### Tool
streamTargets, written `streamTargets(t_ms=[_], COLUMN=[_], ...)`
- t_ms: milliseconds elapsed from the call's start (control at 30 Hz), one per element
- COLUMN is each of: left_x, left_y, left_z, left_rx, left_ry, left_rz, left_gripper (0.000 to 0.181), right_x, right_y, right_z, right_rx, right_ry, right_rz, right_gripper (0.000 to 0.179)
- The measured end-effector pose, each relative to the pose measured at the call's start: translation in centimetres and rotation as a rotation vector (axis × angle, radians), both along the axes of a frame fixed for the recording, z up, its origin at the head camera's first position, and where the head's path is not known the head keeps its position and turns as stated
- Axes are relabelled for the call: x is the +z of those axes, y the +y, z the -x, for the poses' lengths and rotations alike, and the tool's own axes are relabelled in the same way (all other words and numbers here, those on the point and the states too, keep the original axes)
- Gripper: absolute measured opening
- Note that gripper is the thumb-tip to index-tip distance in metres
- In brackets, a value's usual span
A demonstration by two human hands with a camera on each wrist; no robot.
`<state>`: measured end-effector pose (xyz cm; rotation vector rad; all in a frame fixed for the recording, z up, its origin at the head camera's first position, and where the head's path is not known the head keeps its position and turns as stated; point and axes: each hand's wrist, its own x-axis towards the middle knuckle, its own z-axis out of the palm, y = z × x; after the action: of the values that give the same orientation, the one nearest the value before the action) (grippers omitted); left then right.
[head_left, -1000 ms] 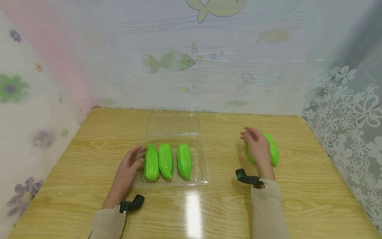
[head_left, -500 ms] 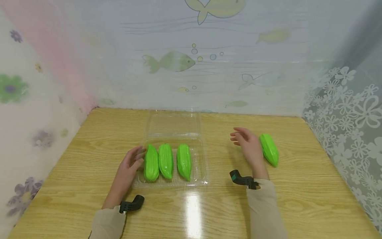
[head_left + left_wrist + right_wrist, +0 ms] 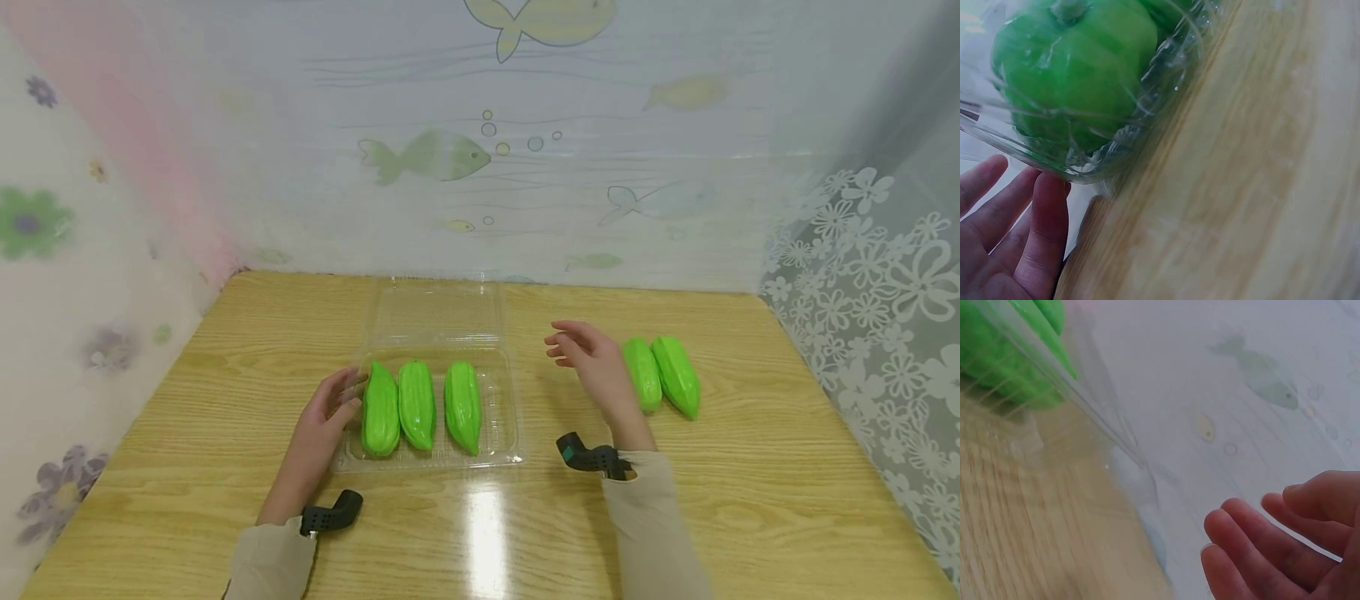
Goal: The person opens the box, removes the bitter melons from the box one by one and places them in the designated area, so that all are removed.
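Note:
A clear plastic clamshell box [image 3: 500, 408] lies with its lid back, and inside are three bright green, ridged, pod-shaped imitation vegetables: the left one [image 3: 381, 410], the middle one [image 3: 417, 405] beside it, and a third [image 3: 462, 407] a little apart. Against the box's left wall rests my left hand [image 3: 324, 417], its fingers loosely extended; in the left wrist view the fingertips touch the plastic. Holding nothing, my right hand [image 3: 596, 367] hovers with relaxed fingers between the box and two more green pods, one nearer [image 3: 642, 375] and one farther right [image 3: 677, 377].
The wooden table [image 3: 480, 517] backs onto a fish-patterned sheet [image 3: 525, 183]. Flowered sheets close off the left and right sides. The transparent lid [image 3: 437, 308] lies toward the back edge. Each wrist carries a black camera mount, such as the right one [image 3: 592, 457].
My right hand has moved left, away from the two pods on the right, uncovering the nearer one. My left hand, the box and its contents have stayed in place.

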<state>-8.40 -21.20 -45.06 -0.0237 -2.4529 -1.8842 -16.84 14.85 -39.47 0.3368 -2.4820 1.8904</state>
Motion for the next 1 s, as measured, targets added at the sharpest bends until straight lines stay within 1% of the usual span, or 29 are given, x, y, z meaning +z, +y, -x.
streamTargets(t_ms=[133, 400, 533, 633, 800, 1000], left_x=[0.1, -0.1, 0.0, 0.6, 2.2, 2.6], left_y=[0.0, 0.0, 0.0, 0.1, 0.8, 1.0], left_z=[0.0, 0.1, 0.1, -0.1, -0.8, -1.0], left_rx=[0.004, 0.002, -0.001, 0.003, 0.000, -0.010], left_ry=[-0.002, 0.000, -0.002, -0.013, -0.016, -0.002], left_rz=[0.008, 0.002, -0.004, 0.001, 0.013, 0.019], left_gripper=[0.045, 0.045, 0.046, 0.045, 0.045, 0.046], right_x=[0.1, 0.5, 0.7, 0.9, 1.0, 1.1], right_y=[-0.7, -2.3, -3.2, -3.8, -4.9, -5.6], right_z=[0.0, -0.5, -0.9, -1.1, -1.6, -2.0], right_rx=[0.011, 0.038, 0.066, 0.092, 0.121, 0.147], right_ry=[-0.008, -0.016, -0.013, -0.016, -0.017, -0.002], right_rz=[-0.006, -0.092, -0.091, -0.088, -0.088, -0.103], right_gripper=[0.029, 0.029, 0.029, 0.030, 0.031, 0.033])
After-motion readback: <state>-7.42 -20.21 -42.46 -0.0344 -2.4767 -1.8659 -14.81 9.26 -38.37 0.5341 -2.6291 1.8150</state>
